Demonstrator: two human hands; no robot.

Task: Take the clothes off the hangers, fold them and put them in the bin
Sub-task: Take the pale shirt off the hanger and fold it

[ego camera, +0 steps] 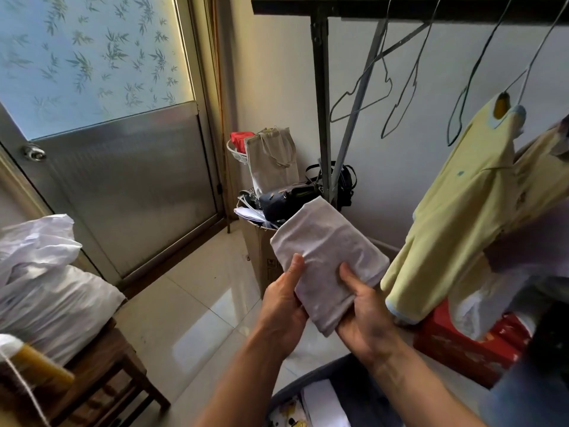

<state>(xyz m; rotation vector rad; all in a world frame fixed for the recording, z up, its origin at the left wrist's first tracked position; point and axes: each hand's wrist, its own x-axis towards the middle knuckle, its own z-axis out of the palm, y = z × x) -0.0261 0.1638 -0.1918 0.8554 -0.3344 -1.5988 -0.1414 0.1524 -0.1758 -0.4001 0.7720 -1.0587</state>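
— What are the hands doing?

— Both hold one folded pale grey-white cloth (326,257), a thick oblong bundle tilted up toward the far right. The left hand (281,306) grips its near left edge with the thumb lying on top and the fingers hidden beneath. The right hand (366,315) clasps the near right edge, thumb pressed on the top face, fingers curled under.

— And where is it, next to the bin?

— In the air, just beyond the dark grey round-rimmed bin (295,385), which sits at the near edge below the forearms. White and patterned fabric lies inside it.

— What is left on the rack?

— A pale yellow short-sleeved shirt (446,217) hangs on a wire hanger at the right, close beside the bundle. To its left, bare thin wire hangers (360,105) dangle from the dark metal rack (320,87). Behind the cloth stands an open brown cardboard box (258,251) stuffed with bags.
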